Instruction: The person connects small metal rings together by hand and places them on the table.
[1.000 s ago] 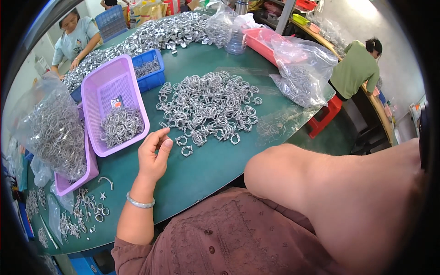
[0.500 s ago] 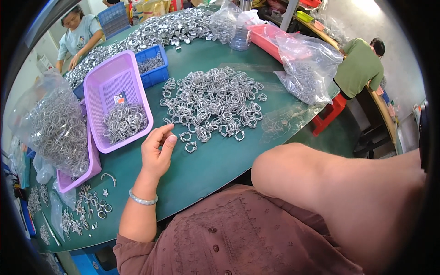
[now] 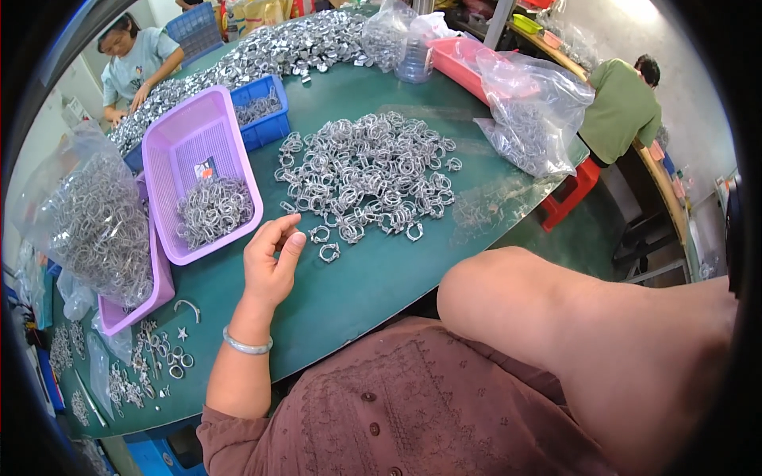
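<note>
My left hand [image 3: 270,260] rests on the green table with its thumb apart from loosely curled fingers. Nothing shows in its grasp, though part of the palm side is hidden. Just beyond its fingertips lies a wide heap of silver metal ring-shaped clasps [image 3: 369,174]. Two loose clasps [image 3: 329,252] are close to the thumb. To the left of this hand, a tilted purple basket [image 3: 163,170] holds more silver metal pieces [image 3: 214,213]. My right arm is bent, its elbow [image 3: 468,289] at the table's front edge; the hand itself is outside the picture.
A clear bag of metal rings [image 3: 95,214] stands at left. Small parts and rings [image 3: 171,357] lie at the near left. Behind are a blue bin [image 3: 274,133], a long metal heap [image 3: 278,47], a pink tray [image 3: 456,63] and a plastic bag [image 3: 532,119]. Two people work nearby.
My left hand stays in place. The view has shifted slightly. The person at the far left has lowered their head and moved their hands a little.
</note>
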### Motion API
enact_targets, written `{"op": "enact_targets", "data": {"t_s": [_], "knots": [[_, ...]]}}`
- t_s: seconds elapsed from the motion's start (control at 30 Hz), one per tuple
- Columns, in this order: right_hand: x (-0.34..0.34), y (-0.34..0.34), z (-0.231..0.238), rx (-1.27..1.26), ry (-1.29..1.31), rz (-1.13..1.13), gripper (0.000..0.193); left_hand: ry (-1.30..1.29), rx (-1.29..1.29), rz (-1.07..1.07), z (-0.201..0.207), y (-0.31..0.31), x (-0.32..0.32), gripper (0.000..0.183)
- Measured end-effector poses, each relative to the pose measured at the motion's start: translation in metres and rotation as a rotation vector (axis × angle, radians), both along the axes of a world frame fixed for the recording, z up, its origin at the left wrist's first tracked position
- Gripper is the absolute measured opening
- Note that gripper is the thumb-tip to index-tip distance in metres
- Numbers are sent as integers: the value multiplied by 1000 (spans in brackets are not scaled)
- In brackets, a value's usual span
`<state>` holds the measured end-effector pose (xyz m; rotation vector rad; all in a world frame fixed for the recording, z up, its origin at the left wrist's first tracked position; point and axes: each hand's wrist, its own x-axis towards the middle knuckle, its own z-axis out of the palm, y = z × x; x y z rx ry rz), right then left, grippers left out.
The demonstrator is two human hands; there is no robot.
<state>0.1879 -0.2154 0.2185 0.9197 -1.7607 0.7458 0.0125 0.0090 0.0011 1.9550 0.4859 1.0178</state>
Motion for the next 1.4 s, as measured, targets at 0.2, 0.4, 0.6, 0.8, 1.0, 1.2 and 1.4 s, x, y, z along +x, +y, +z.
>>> {"op": "enact_targets", "data": {"t_s": [0.2,0.4,0.6,0.8,1.0,1.2,1.4], "knots": [[-1,20,-2,-2,-2,364,6,-5,-9,28,3,-1,1,22],[6,96,-74,-604,-380,-823,14,71,21,106,1,1,0,17],[16,168,-171,-178,-1086,-1805,29,146,36,124,-1,5,1,18],[8,184,-180,-114,-1291,-1771,23,216,-1,142,-3,7,-1,18],[15,189,-190,-136,-1064,-1710,22,281,-51,93,1,4,3,22],[16,183,-185,-698,-760,-1472,25,18,-420,-18,-4,0,5,32],[13,182,-193,-929,-649,-1314,24,-75,-325,-16,-1,-3,5,30]]}}
